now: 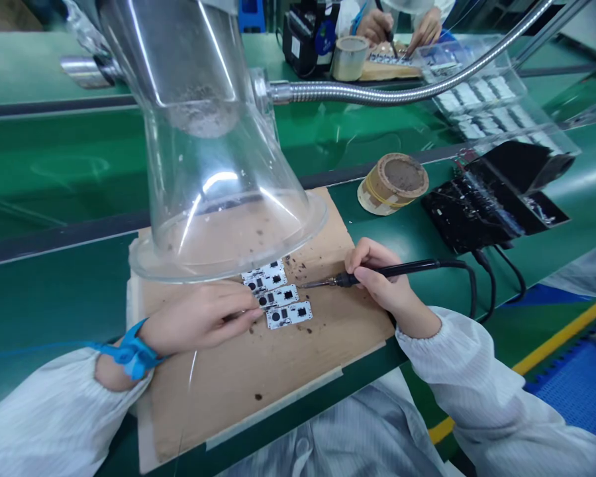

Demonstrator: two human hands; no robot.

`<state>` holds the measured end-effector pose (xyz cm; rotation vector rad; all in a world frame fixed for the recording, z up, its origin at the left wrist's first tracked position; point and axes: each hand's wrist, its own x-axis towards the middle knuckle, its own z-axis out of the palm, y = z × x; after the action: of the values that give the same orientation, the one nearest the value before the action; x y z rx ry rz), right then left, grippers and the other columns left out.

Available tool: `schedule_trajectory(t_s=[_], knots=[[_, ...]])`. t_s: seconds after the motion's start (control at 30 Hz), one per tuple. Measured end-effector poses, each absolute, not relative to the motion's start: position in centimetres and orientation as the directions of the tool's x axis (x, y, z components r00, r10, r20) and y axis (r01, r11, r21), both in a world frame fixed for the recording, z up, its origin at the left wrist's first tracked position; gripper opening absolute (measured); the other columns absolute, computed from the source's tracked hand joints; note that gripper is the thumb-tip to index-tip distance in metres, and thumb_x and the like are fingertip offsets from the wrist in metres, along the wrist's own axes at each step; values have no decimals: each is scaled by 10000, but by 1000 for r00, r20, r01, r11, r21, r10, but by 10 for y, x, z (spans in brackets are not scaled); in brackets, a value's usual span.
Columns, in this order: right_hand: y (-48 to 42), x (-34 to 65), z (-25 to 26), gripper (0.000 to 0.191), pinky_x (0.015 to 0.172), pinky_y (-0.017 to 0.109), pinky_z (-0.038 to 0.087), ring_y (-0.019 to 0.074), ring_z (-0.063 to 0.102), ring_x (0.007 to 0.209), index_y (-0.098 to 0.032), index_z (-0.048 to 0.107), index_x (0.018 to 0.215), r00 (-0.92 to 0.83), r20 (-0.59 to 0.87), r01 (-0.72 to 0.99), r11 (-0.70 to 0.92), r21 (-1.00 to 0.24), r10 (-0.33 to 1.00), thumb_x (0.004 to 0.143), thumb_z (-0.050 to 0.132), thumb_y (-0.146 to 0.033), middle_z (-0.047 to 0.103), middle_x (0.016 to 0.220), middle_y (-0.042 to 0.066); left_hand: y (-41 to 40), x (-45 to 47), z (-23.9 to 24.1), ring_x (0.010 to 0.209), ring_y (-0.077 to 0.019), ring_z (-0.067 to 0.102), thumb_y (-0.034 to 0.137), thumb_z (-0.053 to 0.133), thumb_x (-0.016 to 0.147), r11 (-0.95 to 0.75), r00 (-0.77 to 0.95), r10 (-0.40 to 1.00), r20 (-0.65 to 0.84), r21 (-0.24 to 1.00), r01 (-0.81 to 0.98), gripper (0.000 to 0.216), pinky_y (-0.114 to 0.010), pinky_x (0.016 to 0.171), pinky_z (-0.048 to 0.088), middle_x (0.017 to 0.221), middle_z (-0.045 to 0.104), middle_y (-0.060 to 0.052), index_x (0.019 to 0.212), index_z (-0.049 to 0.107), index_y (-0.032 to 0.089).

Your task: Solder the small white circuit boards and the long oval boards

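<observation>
Three small white circuit boards (278, 296) lie in a row on a brown board (258, 358). My left hand (203, 318) rests beside them with fingers pinched together, apparently on a thin solder wire that I can barely see. A blue wrist strap (132, 351) circles that wrist. My right hand (377, 278) grips a black soldering iron (392, 270); its tip points left, close to the middle circuit board.
A clear fume hood (213, 165) on a metal hose (377, 93) hangs over the boards. A tape roll (392, 182) and black tray (491, 199) sit right. Another person's hands (402, 26) work at the far table beside clear trays (487, 99).
</observation>
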<state>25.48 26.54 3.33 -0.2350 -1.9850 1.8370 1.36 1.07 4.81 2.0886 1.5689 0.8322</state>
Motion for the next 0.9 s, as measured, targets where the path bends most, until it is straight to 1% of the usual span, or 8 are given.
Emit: schedule_trajectory(t_s=[0.07,0.2,0.3,0.4,0.57,0.8,0.9], knots=[[266,255,34,252,595,291,357,132,468,612,-219,655,894,-906,192,-159,117,-980,378,1043,740,-403,612,791,-12,11,12,47,690,-140,554,214,553,1142,-302,205,952,225,614,729,285,-280,682,393,755,618,26,860,589,207],[267,255,39,287,599,289,356,144,483,641,-213,664,874,-920,204,-148,184,-972,336,1035,743,-437,610,774,-7,13,11,47,675,-145,544,224,554,1142,-316,214,947,238,590,743,283,-294,662,374,744,623,25,866,615,205],[267,253,42,294,605,285,366,147,491,654,-210,668,866,-923,218,-154,214,-965,318,1032,745,-440,615,773,-5,14,12,47,653,-141,540,226,545,1144,-313,206,947,245,576,755,315,-293,646,368,720,613,26,835,603,202],[267,253,41,296,605,284,375,143,485,642,-208,668,862,-922,220,-156,212,-965,320,1024,752,-441,609,773,-6,14,13,48,634,-137,539,235,533,1148,-310,203,948,244,573,759,350,-288,637,368,697,599,27,804,583,201],[266,252,40,304,591,283,381,140,471,613,-210,663,856,-922,199,-144,183,-973,333,1018,758,-450,605,757,-7,13,12,48,661,-139,577,248,520,1154,-295,209,954,213,571,766,327,-278,654,393,722,634,20,848,626,202],[266,251,42,326,595,284,384,142,464,610,-212,658,846,-921,188,-129,188,-974,342,1010,760,-475,583,741,-13,14,12,50,644,-129,577,256,512,1158,-292,208,955,210,570,768,334,-269,639,391,719,638,23,848,622,200],[267,251,40,304,599,279,377,138,462,618,-209,664,851,-922,200,-144,185,-972,331,1018,756,-446,582,748,-14,14,12,49,647,-133,576,262,509,1160,-298,212,953,215,562,772,350,-271,642,393,712,631,21,834,620,200]])
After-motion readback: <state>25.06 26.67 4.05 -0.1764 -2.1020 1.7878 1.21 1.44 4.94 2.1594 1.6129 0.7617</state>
